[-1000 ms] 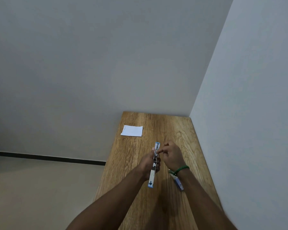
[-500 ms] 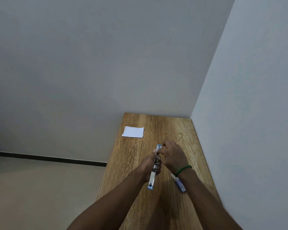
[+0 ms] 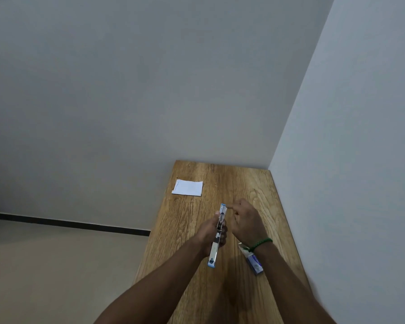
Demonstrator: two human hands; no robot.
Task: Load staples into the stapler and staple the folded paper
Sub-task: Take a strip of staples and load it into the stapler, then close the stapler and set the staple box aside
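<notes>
Head view looks down a long, narrow bench (image 3: 243, 183) of light brown grained wood. Its far end butts against a grey back wall (image 3: 126, 90) and its right edge runs along a paler side wall (image 3: 348, 160), so the only open side is the left, where the edge drops to a beige floor (image 3: 45, 265) lined with a dark skirting strip (image 3: 80, 224). A folded white sheet of paper (image 3: 188, 188) lies flat near the far left edge, well apart from both hands, with bare wood all round it. Above the middle of the bench the left hand (image 3: 208, 232) grips a slim silver stapler with blue ends (image 3: 213, 254), swung open into one long line that points away from the person. The right hand (image 3: 247, 222) is just beside it, with its forefinger (image 3: 230, 207) stretched to the stapler's far blue tip and its other fingers curled under. Whether they hold anything I cannot tell. A green bead bracelet (image 3: 262, 243) circles the right wrist. A small blue and white box (image 3: 254, 263) lies on the wood, its far end hidden under that wrist. The staple channel is too small to make out, and both forearms are cut off by the lower frame edge.
</notes>
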